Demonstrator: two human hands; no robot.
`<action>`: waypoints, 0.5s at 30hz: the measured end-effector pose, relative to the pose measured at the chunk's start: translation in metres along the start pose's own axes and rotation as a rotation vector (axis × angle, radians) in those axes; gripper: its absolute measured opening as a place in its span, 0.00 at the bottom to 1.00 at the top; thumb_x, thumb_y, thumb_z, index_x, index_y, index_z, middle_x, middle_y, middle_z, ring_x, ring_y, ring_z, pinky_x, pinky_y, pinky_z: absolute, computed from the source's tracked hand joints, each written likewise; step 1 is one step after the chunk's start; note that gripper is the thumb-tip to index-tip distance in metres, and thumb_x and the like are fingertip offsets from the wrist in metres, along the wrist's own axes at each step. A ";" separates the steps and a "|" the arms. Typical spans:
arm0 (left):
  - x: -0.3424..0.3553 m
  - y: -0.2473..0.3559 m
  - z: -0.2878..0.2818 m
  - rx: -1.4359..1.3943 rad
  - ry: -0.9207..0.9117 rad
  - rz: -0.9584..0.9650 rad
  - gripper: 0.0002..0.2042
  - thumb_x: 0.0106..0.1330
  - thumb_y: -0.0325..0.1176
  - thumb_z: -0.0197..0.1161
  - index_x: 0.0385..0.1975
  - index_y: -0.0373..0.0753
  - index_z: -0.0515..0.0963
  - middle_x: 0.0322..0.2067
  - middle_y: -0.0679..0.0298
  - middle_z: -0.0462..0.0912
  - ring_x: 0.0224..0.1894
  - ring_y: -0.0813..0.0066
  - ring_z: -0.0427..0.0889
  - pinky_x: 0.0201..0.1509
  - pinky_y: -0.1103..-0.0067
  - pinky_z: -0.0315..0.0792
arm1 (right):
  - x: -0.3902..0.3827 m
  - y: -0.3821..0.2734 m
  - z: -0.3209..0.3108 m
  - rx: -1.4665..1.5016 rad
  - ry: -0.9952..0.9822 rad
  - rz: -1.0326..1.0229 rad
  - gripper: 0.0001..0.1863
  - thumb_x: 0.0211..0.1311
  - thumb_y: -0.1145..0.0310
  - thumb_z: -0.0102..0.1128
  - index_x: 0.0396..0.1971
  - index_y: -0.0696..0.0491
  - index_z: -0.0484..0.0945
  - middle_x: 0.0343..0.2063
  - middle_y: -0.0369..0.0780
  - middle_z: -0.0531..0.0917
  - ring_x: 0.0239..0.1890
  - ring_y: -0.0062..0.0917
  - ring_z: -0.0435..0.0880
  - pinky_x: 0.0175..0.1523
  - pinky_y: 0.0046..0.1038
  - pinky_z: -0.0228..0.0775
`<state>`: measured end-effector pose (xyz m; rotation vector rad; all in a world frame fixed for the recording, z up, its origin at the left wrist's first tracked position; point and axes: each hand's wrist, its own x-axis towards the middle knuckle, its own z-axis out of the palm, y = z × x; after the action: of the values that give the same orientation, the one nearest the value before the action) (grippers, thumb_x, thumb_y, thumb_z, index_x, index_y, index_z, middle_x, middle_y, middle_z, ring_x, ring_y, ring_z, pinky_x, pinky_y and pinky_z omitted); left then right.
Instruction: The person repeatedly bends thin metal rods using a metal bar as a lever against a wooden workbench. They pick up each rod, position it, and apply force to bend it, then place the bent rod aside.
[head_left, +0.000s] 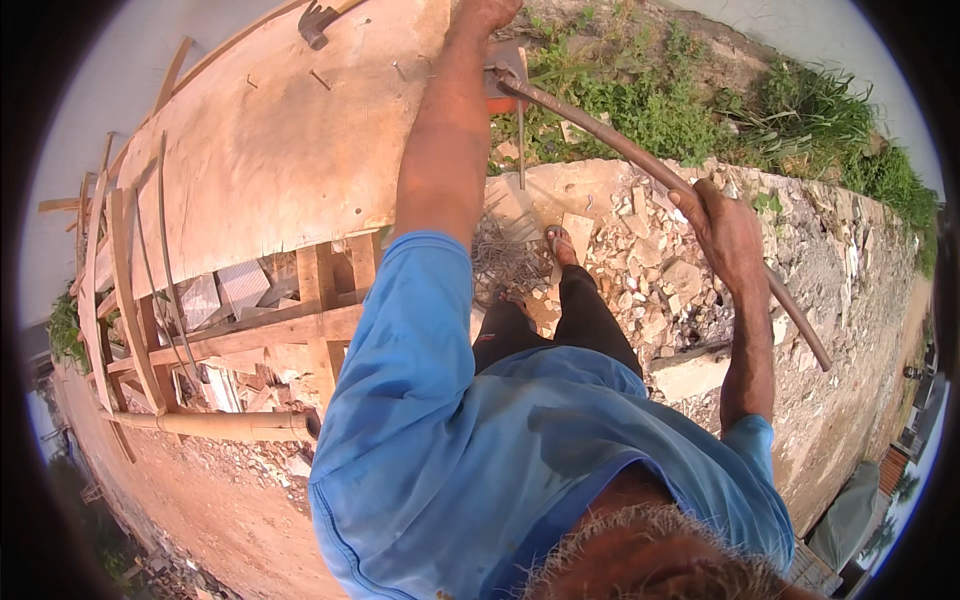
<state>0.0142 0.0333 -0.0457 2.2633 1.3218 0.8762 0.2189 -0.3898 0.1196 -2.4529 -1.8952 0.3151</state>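
My right hand (722, 232) is wrapped round a long brown metal bar (620, 143), gripping it past its middle. The bar runs from a small bent head at the edge of the wooden board (270, 150) to a free end at lower right. Stretched over the board's right side, my left hand (488, 12) is cut by the top edge of the picture; its fingers look curled, and what they hold is hidden. Below the bar's head a thin metal rod (521, 145) points down. On the board lies a claw hammer (316, 27), and several nails or pegs (319, 80) stick up.
A wooden frame (318, 285) with slats and a round pole (220, 425) stands under and left of the board. Rubble (650, 260) and tangled wire (500, 245) lie around my sandalled feet. Green weeds (640, 100) grow along a low wall at the far right.
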 end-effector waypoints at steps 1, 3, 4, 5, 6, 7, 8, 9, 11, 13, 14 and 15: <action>-0.001 0.002 -0.002 0.005 -0.005 -0.005 0.15 0.63 0.43 0.59 0.40 0.39 0.84 0.37 0.54 0.86 0.41 0.62 0.84 0.47 0.67 0.75 | -0.002 -0.001 -0.005 0.003 0.012 -0.042 0.28 0.68 0.40 0.50 0.35 0.54 0.77 0.16 0.49 0.79 0.24 0.48 0.82 0.30 0.46 0.70; -0.001 0.005 -0.003 0.002 -0.004 -0.009 0.15 0.63 0.43 0.58 0.40 0.39 0.84 0.37 0.54 0.86 0.41 0.62 0.84 0.47 0.67 0.75 | -0.006 -0.006 -0.006 -0.023 0.010 -0.054 0.27 0.68 0.42 0.51 0.36 0.54 0.77 0.16 0.49 0.79 0.24 0.49 0.82 0.30 0.47 0.70; -0.001 0.005 -0.002 0.002 -0.002 -0.011 0.15 0.63 0.43 0.58 0.40 0.39 0.84 0.37 0.54 0.86 0.41 0.62 0.84 0.47 0.67 0.75 | -0.008 -0.008 -0.003 -0.031 0.008 -0.067 0.26 0.69 0.42 0.52 0.36 0.54 0.77 0.17 0.49 0.79 0.24 0.49 0.82 0.30 0.47 0.69; -0.001 0.006 -0.001 -0.001 0.002 -0.013 0.15 0.63 0.43 0.58 0.40 0.40 0.84 0.37 0.55 0.86 0.41 0.62 0.84 0.47 0.67 0.75 | -0.014 -0.011 0.003 -0.044 0.038 -0.063 0.24 0.69 0.45 0.53 0.36 0.55 0.76 0.16 0.50 0.79 0.23 0.50 0.82 0.29 0.48 0.69; 0.002 0.005 -0.002 -0.001 0.001 -0.014 0.15 0.63 0.43 0.58 0.40 0.40 0.84 0.37 0.55 0.86 0.40 0.62 0.84 0.47 0.68 0.75 | -0.015 -0.013 0.009 -0.033 0.039 -0.056 0.23 0.69 0.46 0.54 0.35 0.55 0.75 0.16 0.50 0.79 0.23 0.50 0.82 0.28 0.48 0.69; 0.002 0.004 -0.001 -0.009 0.002 -0.016 0.15 0.63 0.43 0.58 0.40 0.40 0.84 0.37 0.55 0.87 0.40 0.63 0.84 0.46 0.68 0.75 | -0.019 -0.015 0.017 -0.018 0.033 -0.030 0.23 0.69 0.46 0.54 0.35 0.55 0.75 0.15 0.50 0.79 0.23 0.50 0.81 0.28 0.47 0.69; 0.002 0.000 -0.001 -0.007 0.006 -0.015 0.15 0.63 0.43 0.58 0.40 0.40 0.84 0.37 0.55 0.87 0.40 0.63 0.84 0.46 0.68 0.75 | -0.019 -0.017 0.025 -0.001 0.041 -0.003 0.23 0.69 0.47 0.54 0.34 0.54 0.75 0.15 0.50 0.79 0.22 0.50 0.81 0.27 0.47 0.69; 0.002 -0.001 0.000 -0.010 -0.001 -0.019 0.15 0.63 0.43 0.58 0.40 0.40 0.84 0.37 0.55 0.87 0.40 0.63 0.84 0.46 0.68 0.75 | -0.019 -0.018 0.032 0.024 0.073 -0.021 0.23 0.69 0.46 0.54 0.32 0.54 0.74 0.14 0.49 0.79 0.21 0.49 0.81 0.26 0.46 0.68; 0.002 -0.003 -0.002 -0.012 -0.007 -0.025 0.15 0.63 0.43 0.58 0.40 0.40 0.84 0.37 0.55 0.87 0.40 0.63 0.84 0.46 0.68 0.75 | -0.024 -0.020 0.045 0.012 0.081 0.039 0.23 0.69 0.45 0.54 0.31 0.54 0.73 0.14 0.48 0.78 0.21 0.48 0.81 0.25 0.46 0.68; -0.005 -0.008 -0.003 -0.021 -0.029 -0.045 0.15 0.63 0.43 0.58 0.40 0.40 0.84 0.36 0.56 0.87 0.40 0.64 0.84 0.46 0.68 0.74 | -0.028 -0.021 0.058 0.051 0.104 0.044 0.24 0.68 0.44 0.55 0.29 0.53 0.72 0.13 0.47 0.79 0.20 0.47 0.81 0.25 0.44 0.68; -0.006 -0.008 -0.002 -0.020 -0.040 -0.054 0.15 0.63 0.43 0.58 0.40 0.40 0.84 0.36 0.56 0.87 0.40 0.64 0.84 0.46 0.68 0.74 | -0.028 -0.019 0.061 0.067 0.124 0.030 0.24 0.68 0.44 0.55 0.31 0.53 0.74 0.13 0.46 0.79 0.19 0.46 0.81 0.24 0.44 0.68; -0.004 -0.007 -0.003 -0.026 -0.048 -0.058 0.15 0.63 0.43 0.58 0.40 0.40 0.84 0.36 0.56 0.87 0.40 0.64 0.84 0.46 0.68 0.74 | -0.022 -0.014 0.061 0.098 0.110 0.041 0.24 0.66 0.43 0.56 0.32 0.53 0.75 0.14 0.46 0.79 0.20 0.45 0.81 0.25 0.44 0.68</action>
<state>0.0063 0.0330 -0.0490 2.2011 1.3399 0.8094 0.1893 -0.4137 0.0651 -2.3957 -1.7455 0.2609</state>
